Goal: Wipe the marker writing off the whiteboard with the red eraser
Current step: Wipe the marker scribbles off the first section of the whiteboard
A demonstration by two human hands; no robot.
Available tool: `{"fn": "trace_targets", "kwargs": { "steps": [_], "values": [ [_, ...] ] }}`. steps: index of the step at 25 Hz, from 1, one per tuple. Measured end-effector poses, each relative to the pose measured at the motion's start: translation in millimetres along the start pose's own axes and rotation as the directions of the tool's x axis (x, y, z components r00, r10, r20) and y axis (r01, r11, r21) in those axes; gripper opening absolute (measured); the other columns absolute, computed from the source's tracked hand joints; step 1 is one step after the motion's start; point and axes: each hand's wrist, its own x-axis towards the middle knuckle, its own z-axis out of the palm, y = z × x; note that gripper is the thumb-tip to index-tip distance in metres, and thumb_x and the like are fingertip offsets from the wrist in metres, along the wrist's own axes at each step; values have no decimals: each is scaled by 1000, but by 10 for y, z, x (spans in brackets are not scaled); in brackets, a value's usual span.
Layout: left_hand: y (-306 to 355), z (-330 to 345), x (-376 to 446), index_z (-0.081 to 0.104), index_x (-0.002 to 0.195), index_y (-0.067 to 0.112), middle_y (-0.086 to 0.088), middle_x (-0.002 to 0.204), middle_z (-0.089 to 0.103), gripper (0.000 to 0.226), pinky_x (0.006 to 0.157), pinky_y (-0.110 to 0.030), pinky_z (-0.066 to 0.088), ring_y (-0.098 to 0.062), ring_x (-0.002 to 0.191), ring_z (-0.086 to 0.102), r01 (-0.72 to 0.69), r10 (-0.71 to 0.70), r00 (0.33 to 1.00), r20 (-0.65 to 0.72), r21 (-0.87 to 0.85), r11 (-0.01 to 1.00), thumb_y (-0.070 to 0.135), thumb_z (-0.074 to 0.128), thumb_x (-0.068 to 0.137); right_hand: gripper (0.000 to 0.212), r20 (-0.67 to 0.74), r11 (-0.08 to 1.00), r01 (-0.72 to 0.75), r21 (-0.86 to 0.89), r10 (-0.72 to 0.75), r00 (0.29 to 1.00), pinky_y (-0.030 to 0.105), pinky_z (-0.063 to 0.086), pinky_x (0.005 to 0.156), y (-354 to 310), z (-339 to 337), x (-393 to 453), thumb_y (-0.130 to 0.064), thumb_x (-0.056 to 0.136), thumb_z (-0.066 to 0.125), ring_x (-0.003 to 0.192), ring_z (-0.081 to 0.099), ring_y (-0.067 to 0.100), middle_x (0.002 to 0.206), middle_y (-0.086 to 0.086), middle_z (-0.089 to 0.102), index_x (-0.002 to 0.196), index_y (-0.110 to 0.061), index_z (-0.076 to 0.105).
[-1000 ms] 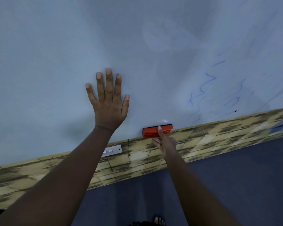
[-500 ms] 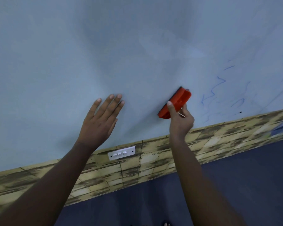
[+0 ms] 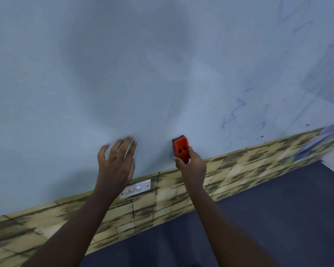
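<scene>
Left hand (image 3: 116, 162): fingers extended and slightly spread, fingertips (image 3: 131, 136) on the whiteboard (image 3: 123, 64) surface just above its lower edge; palm appears lifted off the board. Left forearm runs down and left from that edge, bare. Right hand (image 3: 191, 166): fingers and thumb curled round the red eraser (image 3: 180, 149), gripping its lower end; eraser stands upright with its far end against the whiteboard, just above the lower edge. Right forearm extends down and right, bare. Hands near each other, not touching.
</scene>
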Motion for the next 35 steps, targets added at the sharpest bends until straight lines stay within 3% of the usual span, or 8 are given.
{"fn": "trace_targets", "kwargs": {
  "steps": [2,5,7,13,19,23,28,35],
  "values": [
    [183,23,148,48,157,8,-12,163,45,61,112,-61,34,-33,142,52,-16,16,1000,9,-10,1000,25,61,100,29,-49,965,-84,249,100,994,32,52,66,55,-176,213,-40,84,82,70,60,2,76,-10,67,106,-23,74],
    [479,81,444,53,153,9,-12,162,46,57,114,-61,31,-31,146,46,-53,53,999,4,-36,998,26,61,100,13,80,636,-327,699,385,919,46,64,82,179,-339,588,-37,88,82,87,70,14,80,5,67,97,-29,76],
    [705,145,681,53,153,10,-12,162,46,55,116,-61,28,-30,148,43,-87,87,996,-1,-15,996,27,60,101,9,147,537,-403,741,456,878,43,65,82,336,-388,738,-35,91,81,94,70,19,90,25,66,97,-31,76],
    [1494,371,1653,50,156,12,-11,164,42,53,121,-56,22,-29,149,37,-41,47,982,-183,35,999,28,55,105,21,411,196,-626,755,603,684,30,65,74,1186,-639,1222,-28,90,82,95,72,24,104,9,72,103,-15,73],
    [1796,800,1920,31,166,8,-10,177,12,71,129,-59,-5,-27,165,6,12,32,962,-270,157,988,36,56,106,32,513,86,-683,726,593,620,24,62,70,2015,-821,1572,-19,90,80,89,71,19,102,7,72,118,-11,67],
    [1781,910,1909,23,168,8,-8,179,5,73,129,-61,-8,-27,165,1,17,43,959,-281,210,978,38,49,107,21,517,149,-718,680,596,614,39,61,92,2330,-757,1650,-21,88,83,101,74,28,110,14,75,103,-11,73],
    [1818,908,1903,16,170,11,-6,179,0,75,129,-60,-9,-26,165,-3,20,32,966,-257,200,980,39,47,107,41,259,273,-526,805,637,726,47,63,88,2218,-805,1724,-32,83,86,100,76,28,108,12,78,113,-7,76],
    [2013,941,1880,12,170,10,-8,179,-3,74,127,-63,-10,-29,165,-7,100,-72,965,-253,102,990,30,47,107,60,-159,886,-53,460,141,977,27,51,70,1439,-1030,1733,-49,84,80,79,55,3,94,-2,56,131,-14,67]
  ]
}}
